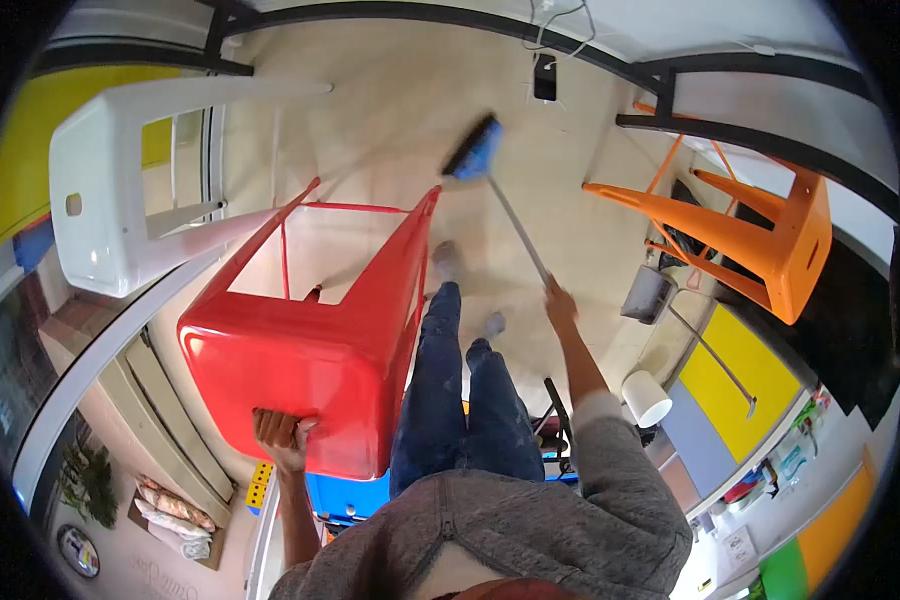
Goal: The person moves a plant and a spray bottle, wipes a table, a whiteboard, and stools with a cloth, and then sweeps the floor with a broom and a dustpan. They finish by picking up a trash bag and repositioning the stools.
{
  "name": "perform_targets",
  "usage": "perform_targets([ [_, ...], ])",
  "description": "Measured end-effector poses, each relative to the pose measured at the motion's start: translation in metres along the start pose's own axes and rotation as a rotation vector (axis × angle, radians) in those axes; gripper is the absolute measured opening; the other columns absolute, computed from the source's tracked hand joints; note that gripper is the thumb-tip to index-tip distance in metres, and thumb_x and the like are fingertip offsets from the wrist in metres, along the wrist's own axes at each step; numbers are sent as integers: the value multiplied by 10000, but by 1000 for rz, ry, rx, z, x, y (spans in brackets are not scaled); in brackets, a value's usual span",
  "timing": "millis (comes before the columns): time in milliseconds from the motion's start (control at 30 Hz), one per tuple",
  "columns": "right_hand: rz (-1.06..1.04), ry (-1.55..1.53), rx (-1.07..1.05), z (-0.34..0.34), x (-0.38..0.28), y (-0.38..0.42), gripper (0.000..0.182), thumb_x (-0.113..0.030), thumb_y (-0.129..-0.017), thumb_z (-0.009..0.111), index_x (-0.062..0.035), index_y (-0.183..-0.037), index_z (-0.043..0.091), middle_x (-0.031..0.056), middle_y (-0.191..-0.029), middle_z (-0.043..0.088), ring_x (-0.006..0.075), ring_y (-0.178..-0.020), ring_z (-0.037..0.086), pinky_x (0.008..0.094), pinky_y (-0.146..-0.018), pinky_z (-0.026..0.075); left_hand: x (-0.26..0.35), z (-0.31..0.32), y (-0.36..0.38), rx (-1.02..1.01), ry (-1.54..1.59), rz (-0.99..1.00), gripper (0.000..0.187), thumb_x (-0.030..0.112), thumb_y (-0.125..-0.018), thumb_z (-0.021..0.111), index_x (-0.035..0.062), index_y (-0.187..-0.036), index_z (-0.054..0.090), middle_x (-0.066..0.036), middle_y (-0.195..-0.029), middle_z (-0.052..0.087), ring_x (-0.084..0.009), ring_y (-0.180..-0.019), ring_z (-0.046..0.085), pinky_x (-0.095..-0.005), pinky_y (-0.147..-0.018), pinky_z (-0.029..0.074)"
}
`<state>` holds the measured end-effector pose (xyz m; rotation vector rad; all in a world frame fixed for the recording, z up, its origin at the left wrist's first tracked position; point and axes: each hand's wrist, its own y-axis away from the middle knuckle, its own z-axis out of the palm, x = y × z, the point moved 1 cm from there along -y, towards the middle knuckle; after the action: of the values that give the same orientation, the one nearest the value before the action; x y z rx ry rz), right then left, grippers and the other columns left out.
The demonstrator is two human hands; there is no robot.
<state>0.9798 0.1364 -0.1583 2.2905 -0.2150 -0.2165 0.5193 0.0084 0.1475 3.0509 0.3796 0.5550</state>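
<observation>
My right hand [561,304] is closed around the grey handle of a broom [518,225]. The blue broom head with dark bristles [473,148] is on or just above the floor, ahead of my feet, and looks slightly blurred. My left hand [283,438] is on the seat of a red metal stool [280,360], its fingers curled in at the middle of the seat. The stool stands to the left of my legs, and its seat hides part of its own legs.
A white stool [95,190] stands at the left, an orange stool [785,245] at the right. Near the orange one are a grey dustpan [648,294] and a white bin [647,398]. A phone [544,78] with a cable lies ahead, by a black frame [410,12].
</observation>
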Motion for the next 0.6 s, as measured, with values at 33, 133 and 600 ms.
perform_targets([
  [33, 144, -15, -62, -7, 44, 32, 413, -236, -826, 412, -303, -1230, 357, 142, -909, 567, 306, -833, 549, 414, -721, 429, 9, 5, 2, 26, -48, -75, 399, 366, -769, 530, 55, -530, 453, -74, -535, 449, -243, -549, 460, -356, -617, 358],
  [133, 434, -83, 54, -19, 151, 114, 344, -143, -766, 421, -220, -1090, 507, 105, -928, 588, 298, -874, 556, 405, -719, 448, 31, 26, 22, 163, -203, -286, 314, 196, -839, 455, 10, -592, 508, -123, -583, 487, -270, -634, 478, -413, -790, 333],
  [600, 82, -1353, -689, -72, 10, 148, 656, -64, -763, 509, -105, -1319, 163, 37, -572, 485, 104, -394, 413, 231, -365, 376, 60, 49, -17, 298, 114, -524, 273, 205, -796, 538, -27, -659, 580, -111, -633, 525, -255, -671, 420, -382, -719, 333],
])
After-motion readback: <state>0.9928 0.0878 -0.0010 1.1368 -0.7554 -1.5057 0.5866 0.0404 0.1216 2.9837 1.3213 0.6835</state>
